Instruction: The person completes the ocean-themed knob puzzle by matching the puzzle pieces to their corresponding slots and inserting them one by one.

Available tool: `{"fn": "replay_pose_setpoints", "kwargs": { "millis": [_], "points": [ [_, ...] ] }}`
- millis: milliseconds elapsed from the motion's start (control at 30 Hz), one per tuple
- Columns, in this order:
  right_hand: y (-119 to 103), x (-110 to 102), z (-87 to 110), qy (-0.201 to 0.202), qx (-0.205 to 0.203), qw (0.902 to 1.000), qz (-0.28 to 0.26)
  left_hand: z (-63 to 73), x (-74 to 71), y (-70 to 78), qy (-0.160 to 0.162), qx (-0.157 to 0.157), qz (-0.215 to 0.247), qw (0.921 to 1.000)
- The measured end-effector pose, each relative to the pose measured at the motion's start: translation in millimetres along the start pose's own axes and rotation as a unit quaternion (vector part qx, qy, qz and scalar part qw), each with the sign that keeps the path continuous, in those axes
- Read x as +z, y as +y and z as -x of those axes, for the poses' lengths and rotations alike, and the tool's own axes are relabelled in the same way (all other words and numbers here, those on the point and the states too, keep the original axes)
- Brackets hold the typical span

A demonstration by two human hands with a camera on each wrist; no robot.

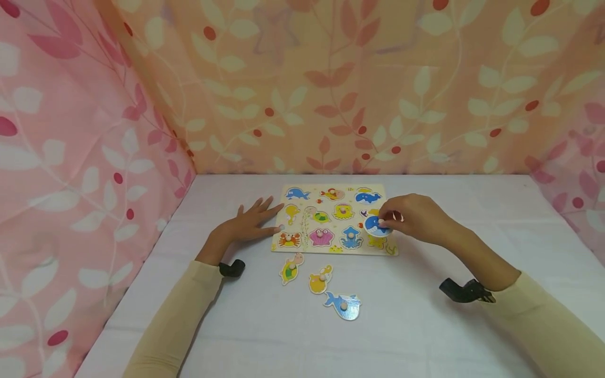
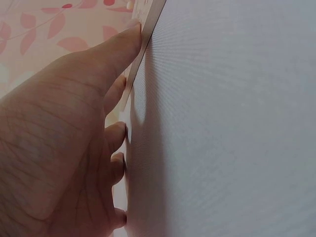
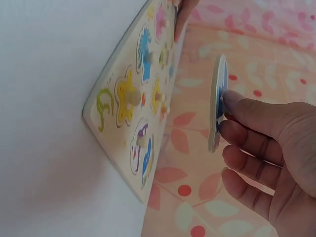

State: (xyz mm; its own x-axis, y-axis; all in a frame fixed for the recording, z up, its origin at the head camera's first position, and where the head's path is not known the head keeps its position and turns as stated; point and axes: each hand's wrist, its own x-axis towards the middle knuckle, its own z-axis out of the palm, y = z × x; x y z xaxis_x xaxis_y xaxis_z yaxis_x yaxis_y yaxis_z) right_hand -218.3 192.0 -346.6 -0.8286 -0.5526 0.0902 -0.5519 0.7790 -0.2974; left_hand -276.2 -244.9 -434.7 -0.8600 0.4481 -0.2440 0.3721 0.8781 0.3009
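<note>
A wooden peg puzzle board (image 1: 312,188) with sea-animal pictures lies on the table. My right hand (image 1: 416,220) pinches the knob of a blue whale puzzle piece (image 1: 373,227) between thumb and index finger. In the right wrist view the whale piece (image 3: 216,98) is raised off the board, its other side facing away from the fingers. At the board's left edge, my left hand (image 1: 248,223) lies with fingers spread. Its thumb and a fingertip touch the board's edge (image 2: 148,34) in the left wrist view.
In front of the board lie a turtle piece (image 1: 287,273), a yellow animal piece (image 1: 316,283) and a light blue whale piece (image 1: 351,310). Several pieces sit in the board, among them a crab (image 1: 283,240) and a pink shell (image 1: 315,239). Patterned curtains (image 1: 293,105) hang behind the table.
</note>
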Motion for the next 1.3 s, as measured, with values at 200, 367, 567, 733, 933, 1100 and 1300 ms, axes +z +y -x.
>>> {"fn": "replay_pose_setpoints", "kwargs": {
  "millis": [200,367,567,733,933,1100,1300],
  "points": [
    [9.6,-0.4,-9.7,0.011,0.009,0.9999,0.002,1.2,-1.5,-0.3,0.004,0.001,-0.008,1.0],
    [18.8,0.3,-19.0,0.017,0.022,0.9996,0.006,2.7,-3.5,1.3,0.004,0.001,0.001,1.0],
    [32.6,3.2,-30.3,0.031,0.028,0.9991,0.005,0.5,-1.8,1.2,0.01,0.007,0.003,0.9999],
    [41.3,8.7,-42.6,0.025,0.037,0.999,0.002,0.0,-0.5,2.4,0.009,0.01,0.006,0.9999],
    [46.2,10.1,-56.3,0.015,0.043,0.9989,0.001,0.6,-1.1,4.6,0.012,0.007,-0.005,0.9999],
    [51.6,11.5,-65.3,0.011,0.041,0.9991,0.0,0.9,-1.3,3.8,0.011,0.007,-0.005,0.9999],
    [56.9,16.4,-76.7,0.013,0.046,0.9988,0.003,1.7,-1.0,2.7,0.006,0.009,0.001,0.9999]
  ]
}}
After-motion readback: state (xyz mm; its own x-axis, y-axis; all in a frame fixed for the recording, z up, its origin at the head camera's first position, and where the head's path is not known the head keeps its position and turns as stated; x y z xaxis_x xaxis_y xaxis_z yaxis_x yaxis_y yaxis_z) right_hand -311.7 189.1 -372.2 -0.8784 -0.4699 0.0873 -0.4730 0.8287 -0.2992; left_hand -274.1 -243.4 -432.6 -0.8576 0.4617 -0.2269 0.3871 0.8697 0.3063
